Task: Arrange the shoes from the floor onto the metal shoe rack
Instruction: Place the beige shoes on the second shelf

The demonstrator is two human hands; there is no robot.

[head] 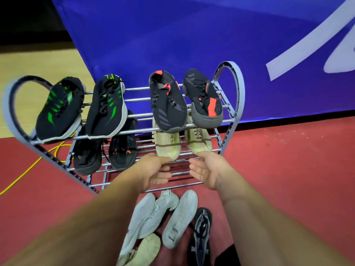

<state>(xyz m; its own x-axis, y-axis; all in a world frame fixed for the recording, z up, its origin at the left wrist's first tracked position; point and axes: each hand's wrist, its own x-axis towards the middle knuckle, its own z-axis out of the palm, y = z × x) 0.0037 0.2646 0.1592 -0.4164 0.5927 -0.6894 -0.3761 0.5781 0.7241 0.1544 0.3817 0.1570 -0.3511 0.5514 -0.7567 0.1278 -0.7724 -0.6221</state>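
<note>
— How many shoes sat on the metal shoe rack (138, 130)?

— Eight. The top tier held four: two black-and-green shoes (104, 110) at the left and two black-and-red shoes (167, 106) at the right. The tier below held four more: two black shoes (123, 148) at the left and two cream shoes (168, 144) at the right.

— And on the floor (288, 169)?

— Five, as far as I could count, bunched just in front of the rack. Four pale shoes (179, 219) overlapped, and one black patterned shoe (201, 233) lay beside them at the right.

— The hands?

— Both held nothing. The left hand (153, 169) and the right hand (207, 169) were spread, palms facing each other. Each thumb was at the toe of one cream shoe; whether touching or just short, I couldn't tell.

— Anything else?

— One yellow cable (25, 173) lay left of the rack, and one blue banner (172, 35) hung behind it.
</note>
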